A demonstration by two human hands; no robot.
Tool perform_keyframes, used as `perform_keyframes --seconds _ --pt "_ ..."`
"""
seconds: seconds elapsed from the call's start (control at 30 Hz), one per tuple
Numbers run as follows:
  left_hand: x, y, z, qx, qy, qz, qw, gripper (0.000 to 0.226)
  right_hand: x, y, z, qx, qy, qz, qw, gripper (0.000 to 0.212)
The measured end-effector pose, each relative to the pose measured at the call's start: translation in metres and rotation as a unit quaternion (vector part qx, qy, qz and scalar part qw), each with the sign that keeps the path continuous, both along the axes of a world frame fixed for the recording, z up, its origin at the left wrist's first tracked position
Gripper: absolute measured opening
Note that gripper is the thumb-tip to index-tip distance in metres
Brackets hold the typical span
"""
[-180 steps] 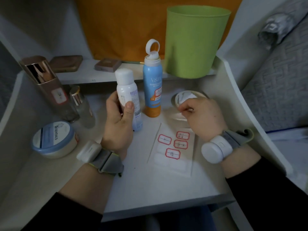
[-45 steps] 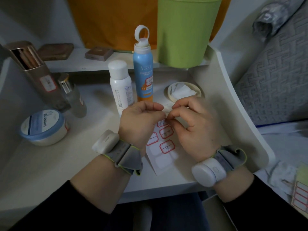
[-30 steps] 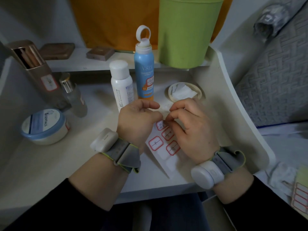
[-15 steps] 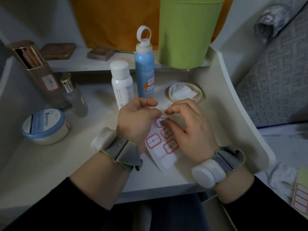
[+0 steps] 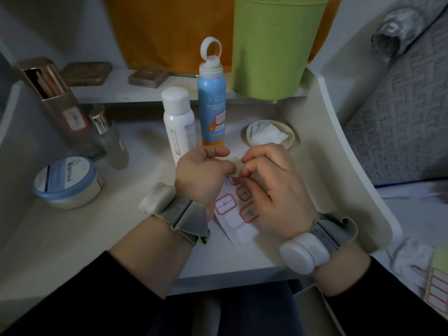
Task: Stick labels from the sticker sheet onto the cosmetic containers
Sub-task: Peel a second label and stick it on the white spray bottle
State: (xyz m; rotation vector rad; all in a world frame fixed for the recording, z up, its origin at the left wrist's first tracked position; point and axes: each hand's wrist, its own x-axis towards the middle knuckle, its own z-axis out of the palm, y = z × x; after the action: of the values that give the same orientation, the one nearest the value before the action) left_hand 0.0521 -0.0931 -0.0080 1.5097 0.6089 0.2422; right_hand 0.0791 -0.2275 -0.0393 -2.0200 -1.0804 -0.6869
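Desk (image 5: 72, 238): pale top that carries everything; the sticker sheet (image 5: 238, 226) lies near its front edge, between the two wrists
Blue spray can (image 5: 211, 110): upright behind the hands and already labelled in red on its front; a rigid, curved wall
White bottle (image 5: 179, 122): upright just left of the can, with no red border on the side that shows; probably light and easy to tip, so it wants a steadying grip round the body while paper is pressed on
Right hand (image 5: 278, 190): fingers curled, with thumb and forefinger tips closed on the topmost label (image 5: 232, 179) of the sheet
Left hand (image 5: 203, 175): fingers curled in, thumb out, holding the sheet's upper end; the exact contact is hidden under the palm
Sticker sheet: thin, floppy backing, slick where labels are gone; three more red-bordered ones in view; likely to slide or curl unless held close to the peel
Label: paper-thin, tacky beneath and prone to fold onto itself, so best taken by one corner; whether it has lifted cannot be told
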Motion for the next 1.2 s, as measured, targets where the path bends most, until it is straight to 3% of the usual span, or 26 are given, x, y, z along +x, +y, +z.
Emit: perform_keyframes --seconds 0.3,0.5,0.67,0.83,1.03,1.2 --pt "0.002 0.002 -0.007 0.025 -0.017 -0.012 0.999 0.024 -0.004 -0.004 0.005 0.059 0.039 0.024 0.997 0.006" --pt "0.005 0.004 -0.014 0.120 -0.038 -0.047 0.991 0.019 -0.001 -0.004 0.003 0.123 0.112 -0.031 0.986 0.013" --pt "-0.008 0.008 -0.016 0.265 -0.070 -0.084 0.958 0.016 0.002 0.003 0.002 0.129 0.143 -0.052 0.980 0.017" --pt "-0.026 0.019 -0.009 0.350 -0.094 -0.033 0.932 0.004 0.003 0.011 0.015 0.133 0.203 -0.061 0.968 0.019" --pt "-0.028 0.050 -0.002 0.343 -0.037 0.092 0.934 0.040 0.012 0.036 0.045 0.162 0.253 -0.047 0.953 0.021" --pt "-0.011 0.065 -0.017 0.311 -0.062 0.096 0.944 0.072 0.024 0.059 0.055 0.184 0.296 -0.007 0.937 0.023"
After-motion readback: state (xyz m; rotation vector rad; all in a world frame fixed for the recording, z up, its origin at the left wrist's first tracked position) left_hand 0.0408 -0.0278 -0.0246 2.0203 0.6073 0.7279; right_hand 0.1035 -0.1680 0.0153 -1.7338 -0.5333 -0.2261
